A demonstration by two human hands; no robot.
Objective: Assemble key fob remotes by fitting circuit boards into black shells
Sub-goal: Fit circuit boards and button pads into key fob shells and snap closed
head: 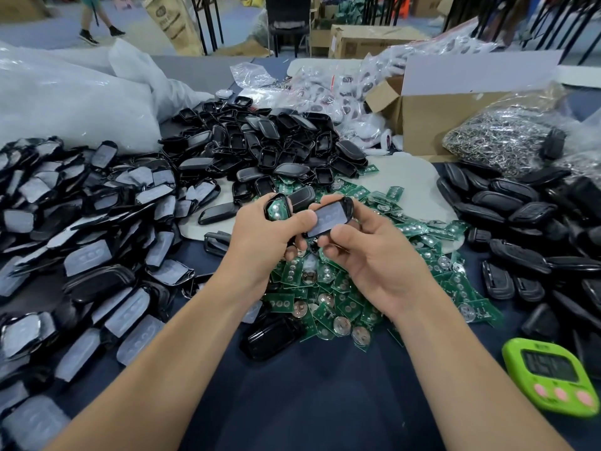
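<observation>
My left hand (263, 236) grips a black shell with a green circuit board (277, 208) seated in it, held upright above the table. My right hand (374, 252) pinches another black shell half with a grey rubber button pad (328, 218) facing me; my left thumb also touches its edge. The two pieces are side by side, a little apart. Below them lies a heap of green circuit boards (328, 304) with round silver contacts. One glossy black shell (271, 338) lies flat near the front of that heap.
Shells with grey pads (81, 229) are piled at the left, empty black shells (270, 141) behind, closed black fobs (520, 222) at the right. A green timer (553, 374) sits front right. A cardboard box (429, 115), bagged metal rings (507, 138) and plastic bags stand at the back.
</observation>
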